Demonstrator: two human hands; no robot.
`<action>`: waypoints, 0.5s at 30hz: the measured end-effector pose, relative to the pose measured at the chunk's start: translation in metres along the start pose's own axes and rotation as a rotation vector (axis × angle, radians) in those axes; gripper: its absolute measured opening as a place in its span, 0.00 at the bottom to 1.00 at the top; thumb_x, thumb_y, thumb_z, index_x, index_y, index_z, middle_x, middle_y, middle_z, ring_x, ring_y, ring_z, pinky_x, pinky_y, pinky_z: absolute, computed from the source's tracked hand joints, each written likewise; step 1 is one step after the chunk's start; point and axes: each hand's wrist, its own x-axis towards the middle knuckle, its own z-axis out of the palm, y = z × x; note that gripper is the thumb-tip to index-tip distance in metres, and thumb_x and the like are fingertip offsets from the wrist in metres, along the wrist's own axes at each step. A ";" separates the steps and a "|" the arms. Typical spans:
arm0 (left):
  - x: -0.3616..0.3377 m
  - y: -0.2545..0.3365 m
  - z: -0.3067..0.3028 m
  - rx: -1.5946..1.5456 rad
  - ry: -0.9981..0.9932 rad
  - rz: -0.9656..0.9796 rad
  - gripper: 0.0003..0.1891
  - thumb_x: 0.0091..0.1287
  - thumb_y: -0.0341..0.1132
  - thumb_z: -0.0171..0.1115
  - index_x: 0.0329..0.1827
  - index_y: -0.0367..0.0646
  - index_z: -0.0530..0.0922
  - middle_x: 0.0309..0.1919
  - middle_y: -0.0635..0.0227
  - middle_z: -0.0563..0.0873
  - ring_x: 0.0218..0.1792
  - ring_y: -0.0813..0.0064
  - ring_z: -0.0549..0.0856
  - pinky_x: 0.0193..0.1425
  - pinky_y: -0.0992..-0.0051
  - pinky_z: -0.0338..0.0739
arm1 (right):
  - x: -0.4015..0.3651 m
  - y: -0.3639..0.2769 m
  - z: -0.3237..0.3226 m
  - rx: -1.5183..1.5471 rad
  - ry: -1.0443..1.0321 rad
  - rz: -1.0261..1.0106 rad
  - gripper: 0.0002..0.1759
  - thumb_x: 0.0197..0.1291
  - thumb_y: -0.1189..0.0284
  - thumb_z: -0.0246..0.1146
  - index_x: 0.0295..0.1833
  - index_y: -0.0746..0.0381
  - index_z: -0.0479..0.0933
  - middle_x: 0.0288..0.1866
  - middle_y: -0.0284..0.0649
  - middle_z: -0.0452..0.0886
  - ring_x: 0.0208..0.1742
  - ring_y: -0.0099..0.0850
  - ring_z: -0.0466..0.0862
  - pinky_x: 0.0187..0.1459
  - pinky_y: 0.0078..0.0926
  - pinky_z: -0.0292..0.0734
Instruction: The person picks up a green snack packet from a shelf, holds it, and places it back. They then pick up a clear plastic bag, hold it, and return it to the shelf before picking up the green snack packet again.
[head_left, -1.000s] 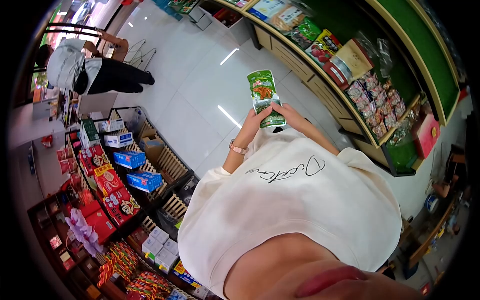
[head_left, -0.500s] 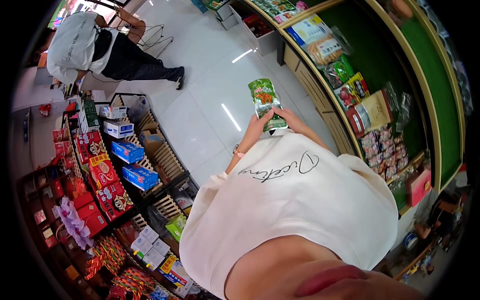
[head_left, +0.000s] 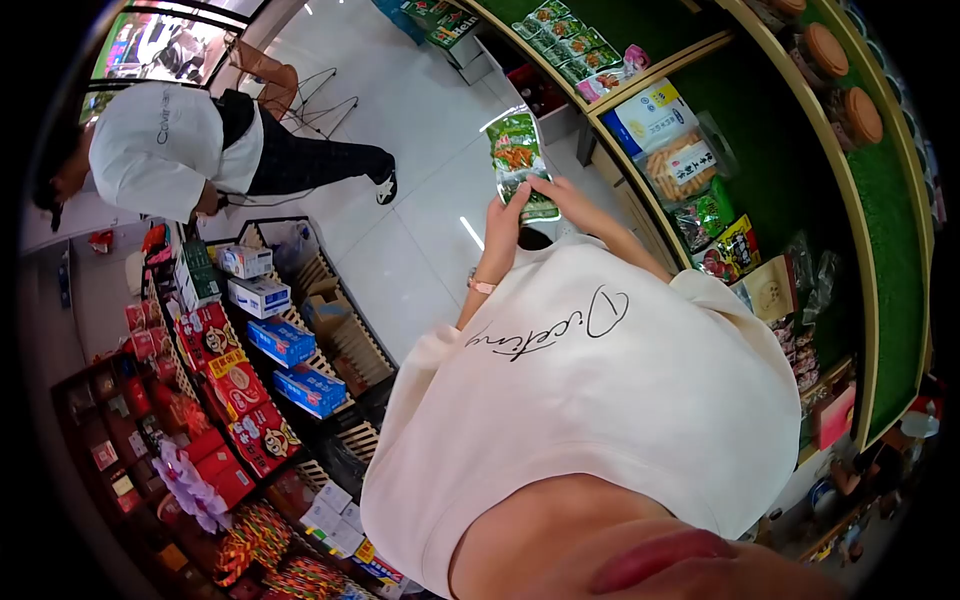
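Both hands are clamped on one green snack packet (head_left: 517, 158), held up at chest height over the white tiled floor (head_left: 400, 130), just beside the wooden shelf edge (head_left: 655, 62). The left hand (head_left: 503, 222), with a pink watch (head_left: 482, 285) on its wrist, pinches the packet's lower left edge; the right hand (head_left: 566, 196) grips the lower right corner. The step looks like holding the packet face-up to read it. Any further handling calls for a light, even pinch, since the flat, oblong pouch is glossy, crinkly film that flexes and could slip. Another person (head_left: 160, 145) bends over well apart.
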 end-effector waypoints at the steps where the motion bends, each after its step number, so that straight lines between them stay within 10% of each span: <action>1: 0.008 -0.005 -0.001 -0.048 0.007 -0.026 0.14 0.63 0.38 0.53 0.46 0.36 0.72 0.37 0.70 0.79 0.36 0.83 0.77 0.40 0.82 0.71 | 0.007 -0.005 -0.006 -0.006 0.006 0.005 0.26 0.58 0.52 0.51 0.42 0.68 0.74 0.34 0.35 0.78 0.35 0.20 0.76 0.37 0.16 0.69; 15: 0.236 0.064 -0.008 0.163 -0.240 -0.280 0.13 0.62 0.36 0.53 0.44 0.37 0.72 0.37 0.69 0.79 0.36 0.82 0.79 0.40 0.81 0.72 | 0.172 -0.045 -0.078 0.153 0.192 0.080 0.27 0.59 0.52 0.50 0.43 0.67 0.75 0.35 0.33 0.77 0.35 0.18 0.74 0.38 0.16 0.67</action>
